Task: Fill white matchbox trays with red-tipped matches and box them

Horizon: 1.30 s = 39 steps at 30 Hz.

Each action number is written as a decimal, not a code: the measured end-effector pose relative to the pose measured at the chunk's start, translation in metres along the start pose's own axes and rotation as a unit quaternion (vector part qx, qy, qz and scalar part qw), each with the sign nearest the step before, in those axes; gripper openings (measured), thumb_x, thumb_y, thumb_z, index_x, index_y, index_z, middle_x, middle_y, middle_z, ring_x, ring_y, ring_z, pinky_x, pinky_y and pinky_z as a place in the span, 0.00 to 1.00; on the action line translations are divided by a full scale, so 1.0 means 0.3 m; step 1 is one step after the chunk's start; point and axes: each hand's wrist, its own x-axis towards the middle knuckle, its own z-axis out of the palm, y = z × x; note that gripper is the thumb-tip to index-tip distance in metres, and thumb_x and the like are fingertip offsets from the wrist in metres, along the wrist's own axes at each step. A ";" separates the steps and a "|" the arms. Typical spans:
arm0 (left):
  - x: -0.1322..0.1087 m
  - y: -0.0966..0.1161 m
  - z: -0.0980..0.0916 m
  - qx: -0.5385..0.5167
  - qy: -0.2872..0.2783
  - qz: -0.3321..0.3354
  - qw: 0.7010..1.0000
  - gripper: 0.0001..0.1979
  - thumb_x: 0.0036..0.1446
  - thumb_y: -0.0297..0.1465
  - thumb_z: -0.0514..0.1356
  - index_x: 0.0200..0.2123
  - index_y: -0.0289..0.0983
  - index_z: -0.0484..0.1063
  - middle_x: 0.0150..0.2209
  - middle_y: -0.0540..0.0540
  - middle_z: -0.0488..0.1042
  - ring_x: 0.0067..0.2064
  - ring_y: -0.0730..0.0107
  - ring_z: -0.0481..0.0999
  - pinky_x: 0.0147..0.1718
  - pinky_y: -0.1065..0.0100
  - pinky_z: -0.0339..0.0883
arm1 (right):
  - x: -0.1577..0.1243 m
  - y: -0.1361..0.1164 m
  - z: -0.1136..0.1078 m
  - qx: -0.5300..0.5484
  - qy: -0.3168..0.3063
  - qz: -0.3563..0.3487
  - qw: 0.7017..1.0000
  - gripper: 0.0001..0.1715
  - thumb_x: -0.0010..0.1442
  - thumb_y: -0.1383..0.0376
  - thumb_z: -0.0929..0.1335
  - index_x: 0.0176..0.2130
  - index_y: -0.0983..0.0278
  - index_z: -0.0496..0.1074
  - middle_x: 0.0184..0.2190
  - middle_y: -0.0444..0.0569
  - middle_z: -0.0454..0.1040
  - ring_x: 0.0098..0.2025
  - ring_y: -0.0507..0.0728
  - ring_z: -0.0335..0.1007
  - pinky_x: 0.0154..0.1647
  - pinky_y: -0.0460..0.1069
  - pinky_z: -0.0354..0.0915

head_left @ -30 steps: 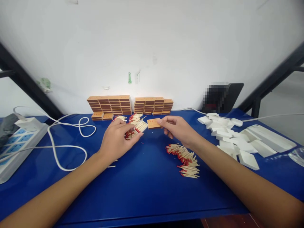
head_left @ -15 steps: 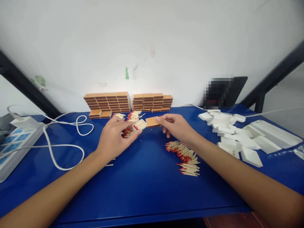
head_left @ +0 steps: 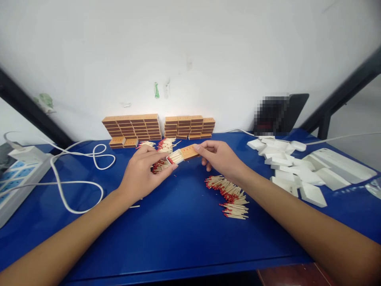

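Observation:
My left hand [head_left: 145, 169] grips a white matchbox tray [head_left: 175, 157] filled with red-tipped matches between thumb and fingers. Pinched in my right hand [head_left: 218, 157] is an orange matchbox sleeve [head_left: 189, 151]. The sleeve's left end meets the tray's right end, and the two are in line, held above the table. Behind my left fingers lies a heap of loose matches [head_left: 166, 145], partly covered by the hand. Another pile of matches [head_left: 228, 194] lies below my right hand on the blue table [head_left: 175, 226].
Stacked matchboxes [head_left: 131, 127] stand in two blocks against the wall, the second block [head_left: 190, 126] to the right. White empty trays [head_left: 293, 167] are heaped at the right, before a dark tablet-like panel [head_left: 279, 115]. A power strip [head_left: 22, 174] and white cable [head_left: 64, 190] lie at the left.
The sleeve and tray have come together: a gap showed between them before, and now the tray's end is at the sleeve's mouth. The view has shifted slightly.

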 end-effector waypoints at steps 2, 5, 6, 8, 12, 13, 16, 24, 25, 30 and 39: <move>0.000 -0.002 0.001 -0.015 -0.004 0.000 1.000 0.16 0.61 0.37 0.72 0.48 0.34 0.84 0.39 0.41 0.83 0.42 0.59 0.78 0.44 0.59 0.75 | 0.002 0.003 -0.002 0.009 -0.001 -0.005 1.000 0.24 0.58 0.46 0.78 0.33 0.62 0.75 0.21 0.41 0.71 0.20 0.49 0.64 0.17 0.45 0.65; 0.000 -0.009 -0.001 -0.025 -0.003 -0.005 1.000 0.17 0.61 0.37 0.73 0.49 0.33 0.84 0.39 0.40 0.82 0.44 0.59 0.78 0.45 0.59 0.75 | 0.006 0.011 -0.005 0.019 -0.012 -0.017 1.000 0.25 0.58 0.45 0.78 0.34 0.62 0.75 0.22 0.41 0.71 0.22 0.50 0.67 0.19 0.45 0.68; 0.000 -0.011 -0.002 -0.029 -0.003 -0.010 1.000 0.17 0.61 0.37 0.73 0.49 0.34 0.84 0.40 0.40 0.81 0.44 0.59 0.78 0.46 0.58 0.76 | 0.007 0.014 -0.007 0.024 -0.016 -0.022 0.999 0.25 0.58 0.44 0.78 0.34 0.62 0.75 0.23 0.42 0.72 0.23 0.50 0.68 0.20 0.46 0.69; 0.000 -0.014 -0.004 -0.041 -0.005 -0.022 0.999 0.18 0.60 0.38 0.73 0.49 0.36 0.84 0.41 0.41 0.81 0.45 0.59 0.79 0.46 0.58 0.76 | 0.010 0.016 -0.010 0.035 -0.021 -0.034 0.999 0.25 0.58 0.44 0.78 0.35 0.62 0.76 0.24 0.43 0.73 0.24 0.51 0.69 0.22 0.47 0.71; -0.001 -0.014 -0.004 -0.080 -0.025 -0.044 0.996 0.17 0.59 0.39 0.74 0.50 0.41 0.84 0.42 0.44 0.82 0.45 0.60 0.79 0.47 0.59 0.76 | 0.012 0.013 -0.012 0.062 -0.031 -0.051 0.996 0.25 0.56 0.45 0.79 0.36 0.62 0.77 0.29 0.45 0.76 0.28 0.51 0.72 0.25 0.47 0.74; -0.001 -0.013 -0.002 -0.087 -0.027 -0.046 0.995 0.16 0.59 0.38 0.74 0.50 0.41 0.84 0.42 0.44 0.82 0.45 0.61 0.79 0.47 0.59 0.76 | 0.012 0.013 -0.011 0.067 -0.036 -0.051 0.996 0.25 0.57 0.45 0.79 0.36 0.63 0.77 0.29 0.45 0.77 0.28 0.51 0.72 0.26 0.48 0.75; -0.002 -0.011 0.003 -0.087 -0.011 -0.050 0.995 0.17 0.58 0.39 0.75 0.49 0.41 0.84 0.42 0.44 0.82 0.44 0.61 0.79 0.46 0.60 0.76 | 0.008 0.018 -0.001 0.079 -0.047 -0.042 0.995 0.24 0.58 0.46 0.78 0.36 0.63 0.76 0.30 0.46 0.77 0.28 0.52 0.74 0.26 0.48 0.76; -0.003 -0.005 0.004 -0.065 0.041 -0.019 0.997 0.19 0.55 0.41 0.77 0.48 0.41 0.84 0.40 0.45 0.82 0.43 0.62 0.79 0.45 0.61 0.75 | -0.022 0.020 0.041 0.076 -0.020 -0.068 0.995 0.25 0.65 0.47 0.74 0.48 0.63 0.76 0.36 0.50 0.81 0.30 0.54 0.78 0.27 0.50 0.79; -0.004 -0.004 0.003 -0.064 0.045 -0.017 0.997 0.20 0.54 0.41 0.77 0.48 0.41 0.84 0.40 0.45 0.82 0.43 0.62 0.80 0.45 0.62 0.75 | -0.034 0.015 0.050 0.061 -0.032 -0.083 0.994 0.26 0.67 0.46 0.72 0.51 0.64 0.77 0.39 0.52 0.81 0.32 0.55 0.78 0.27 0.50 0.79; -0.003 0.007 -0.005 -0.077 0.040 -0.007 0.996 0.25 0.54 0.42 0.77 0.54 0.43 0.81 0.35 0.48 0.81 0.38 0.66 0.77 0.41 0.64 0.75 | -0.104 0.004 0.095 -0.053 -0.103 -0.146 0.982 0.29 0.75 0.48 0.64 0.66 0.57 0.73 0.47 0.51 0.82 0.39 0.57 0.79 0.31 0.50 0.78; 0.001 0.012 -0.014 -0.089 0.027 0.013 0.996 0.26 0.54 0.50 0.74 0.52 0.43 0.82 0.31 0.50 0.79 0.35 0.67 0.74 0.37 0.64 0.73 | -0.128 0.001 0.103 -0.119 -0.127 -0.186 0.967 0.28 0.75 0.48 0.65 0.68 0.52 0.72 0.54 0.48 0.81 0.45 0.58 0.79 0.40 0.51 0.75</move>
